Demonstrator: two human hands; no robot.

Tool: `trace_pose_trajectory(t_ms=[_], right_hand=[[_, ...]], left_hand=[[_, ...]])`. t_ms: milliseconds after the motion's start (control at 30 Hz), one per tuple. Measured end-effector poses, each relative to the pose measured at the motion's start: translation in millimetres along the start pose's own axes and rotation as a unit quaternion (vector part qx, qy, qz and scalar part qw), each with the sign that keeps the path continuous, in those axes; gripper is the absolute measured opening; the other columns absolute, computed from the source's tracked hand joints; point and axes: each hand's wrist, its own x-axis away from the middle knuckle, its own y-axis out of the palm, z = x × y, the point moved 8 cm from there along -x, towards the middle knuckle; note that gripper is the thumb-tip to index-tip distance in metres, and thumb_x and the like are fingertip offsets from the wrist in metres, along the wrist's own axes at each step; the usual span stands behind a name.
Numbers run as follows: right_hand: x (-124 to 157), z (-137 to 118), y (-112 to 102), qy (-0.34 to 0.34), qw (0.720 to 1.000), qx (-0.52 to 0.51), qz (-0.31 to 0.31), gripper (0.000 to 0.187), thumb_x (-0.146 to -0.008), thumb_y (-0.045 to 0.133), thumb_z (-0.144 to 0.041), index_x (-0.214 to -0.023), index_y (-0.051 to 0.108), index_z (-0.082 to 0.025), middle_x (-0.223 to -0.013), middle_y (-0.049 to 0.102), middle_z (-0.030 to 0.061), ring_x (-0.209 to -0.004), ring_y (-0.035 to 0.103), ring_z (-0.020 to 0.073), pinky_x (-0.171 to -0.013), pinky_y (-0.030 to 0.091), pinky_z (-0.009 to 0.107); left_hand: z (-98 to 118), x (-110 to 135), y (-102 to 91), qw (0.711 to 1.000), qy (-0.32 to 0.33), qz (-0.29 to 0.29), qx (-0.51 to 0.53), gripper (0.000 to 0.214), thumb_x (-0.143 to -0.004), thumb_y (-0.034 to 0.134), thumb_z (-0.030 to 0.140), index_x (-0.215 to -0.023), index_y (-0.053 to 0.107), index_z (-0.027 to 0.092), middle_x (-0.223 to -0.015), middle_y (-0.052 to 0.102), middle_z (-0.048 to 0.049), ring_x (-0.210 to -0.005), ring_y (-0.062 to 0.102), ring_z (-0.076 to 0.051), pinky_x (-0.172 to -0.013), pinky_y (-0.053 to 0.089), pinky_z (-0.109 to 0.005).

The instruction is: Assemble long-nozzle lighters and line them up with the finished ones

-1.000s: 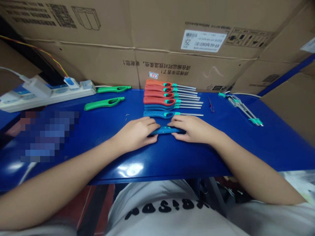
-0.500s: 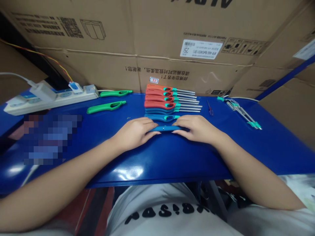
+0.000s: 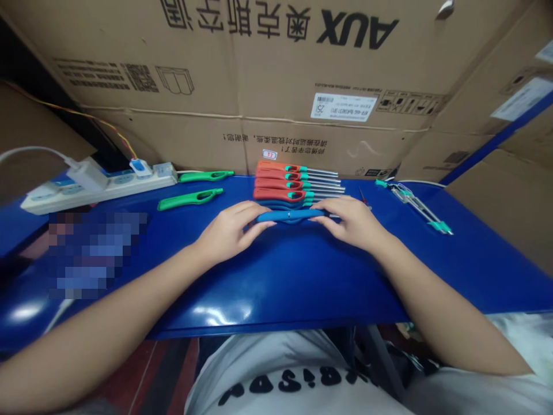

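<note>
My left hand (image 3: 233, 230) pinches the left end of a blue lighter handle (image 3: 296, 216), thumb in front and fingers behind. At its right end my right hand (image 3: 352, 225) is closed on it in the same way. The handle lies level and edge-on, low over the table, and a second blue edge shows just under its middle. A short bit of metal tube pokes out beside my right fingers. Right behind it are stacked long-nosed lighters, red ones (image 3: 279, 184) on view with blue ones (image 3: 276, 204) in front, their metal tubes pointing right.
Two green handle shells (image 3: 190, 199) lie left of the stack. A white power strip (image 3: 108, 183) with plugs is at the back left. On the right are a small screwdriver (image 3: 363, 197) and metal tubes with green ends (image 3: 417, 207). A large cardboard box (image 3: 276, 80) walls the back.
Both hands have moved the blue handle away from me, over the blue lighter that lay behind it. That lighter is now mostly covered. The view has tilted up slightly.
</note>
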Motion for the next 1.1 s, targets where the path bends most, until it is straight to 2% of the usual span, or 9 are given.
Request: trace_pose_trajectory(t_ms=[100,233,333,433,533,633,767,867,1100], right_hand=[[-1.7,-2.5,2.5,-0.004,0.999,0.04,-0.023,0.023,-0.1,0.061,-0.033,-0.113,0.07,-0.018,-0.108,0.079,0.0094,-0.097,0.072,0.0264,-0.089,0.046,0.041],[-1.4,-12.7,3.1,-0.028,0.998,0.032,-0.041,0.032,-0.101,0.056,-0.031,-0.128,0.064,-0.017,-0.125,0.073,0.0132,-0.116,0.067,0.0273,-0.101,0.04,0.046],[0.1,-16.7,6.2,-0.043,0.997,0.027,-0.059,0.033,-0.098,0.058,-0.028,-0.129,0.064,-0.018,-0.127,0.072,0.0135,-0.116,0.066,0.0273,-0.104,0.039,0.048],[0.5,-16.9,8.1,-0.058,0.996,0.031,-0.059,0.026,-0.098,0.059,-0.025,-0.122,0.067,-0.017,-0.12,0.075,0.0127,-0.111,0.069,0.0267,-0.103,0.04,0.047],[0.0,-18.8,4.5,-0.075,0.996,0.024,-0.027,0.02,-0.101,0.056,-0.024,-0.114,0.069,-0.017,-0.11,0.078,0.0114,-0.101,0.072,0.024,-0.101,0.042,0.045],[0.1,-23.9,0.2,-0.08,0.997,0.011,0.0,0.02,-0.102,0.054,-0.024,-0.111,0.07,-0.017,-0.105,0.079,0.0107,-0.094,0.073,0.0224,-0.097,0.044,0.043],[1.5,-37.8,-0.1,-0.1,0.995,0.002,0.008,0.019,-0.103,0.053,-0.022,-0.109,0.07,-0.017,-0.1,0.08,0.0097,-0.088,0.072,0.021,-0.091,0.045,0.04],[1.4,-45.0,5.5,-0.109,0.994,0.008,-0.005,0.021,-0.104,0.051,-0.023,-0.108,0.07,-0.016,-0.098,0.08,0.0086,-0.084,0.071,0.0198,-0.089,0.043,0.039],[-0.8,-12.8,10.2,-0.01,0.995,0.079,-0.068,0.036,-0.094,0.068,-0.048,-0.114,0.071,-0.018,-0.11,0.078,0.0079,-0.102,0.069,0.0256,-0.088,0.039,0.039]], left_hand=[[-20.6,2.8,11.4,0.979,-0.168,-0.02,0.115,0.031,-0.096,0.063,0.044,-0.092,0.074,0.016,-0.083,0.073,-0.005,-0.069,0.065,-0.015,-0.064,0.051,-0.025],[-43.3,21.5,43.4,0.843,-0.4,-0.023,0.36,0.041,-0.084,0.071,0.054,-0.074,0.066,0.014,-0.067,0.067,-0.0034,-0.049,0.053,-0.01,-0.048,0.045,-0.023],[-46.9,31.2,56.7,0.759,-0.472,-0.008,0.448,0.041,-0.078,0.076,0.05,-0.067,0.063,0.013,-0.063,0.064,-0.0034,-0.047,0.05,-0.008,-0.044,0.041,-0.02],[-45.7,34.5,61.3,0.731,-0.493,-0.02,0.471,0.039,-0.079,0.076,0.047,-0.064,0.062,0.013,-0.059,0.061,-0.0025,-0.046,0.048,-0.007,-0.043,0.038,-0.019],[-43.3,29.2,55.3,0.767,-0.458,-0.018,0.449,0.04,-0.085,0.071,0.048,-0.066,0.061,0.014,-0.058,0.06,-0.0018,-0.045,0.049,-0.009,-0.042,0.038,-0.02],[-35.8,18.2,40.1,0.865,-0.36,-0.024,0.348,0.038,-0.094,0.06,0.052,-0.085,0.069,0.015,-0.067,0.067,-0.0025,-0.05,0.057,-0.012,-0.046,0.047,-0.024],[-7.7,6.1,21.9,0.984,-0.136,-0.059,0.098,0.035,-0.098,0.059,0.049,-0.105,0.075,0.019,-0.096,0.076,-0.0063,-0.083,0.072,-0.02,-0.076,0.059,-0.031],[6.0,7.3,25.7,0.993,-0.031,-0.11,-0.021,0.035,-0.102,0.055,0.045,-0.118,0.071,0.019,-0.111,0.075,-0.0085,-0.102,0.072,-0.023,-0.09,0.058,-0.034],[2.6,7.6,31.6,0.987,-0.011,-0.135,-0.089,0.034,-0.106,0.046,0.041,-0.113,0.068,0.016,-0.108,0.075,-0.009,-0.097,0.073,-0.024,-0.083,0.058,-0.034]])
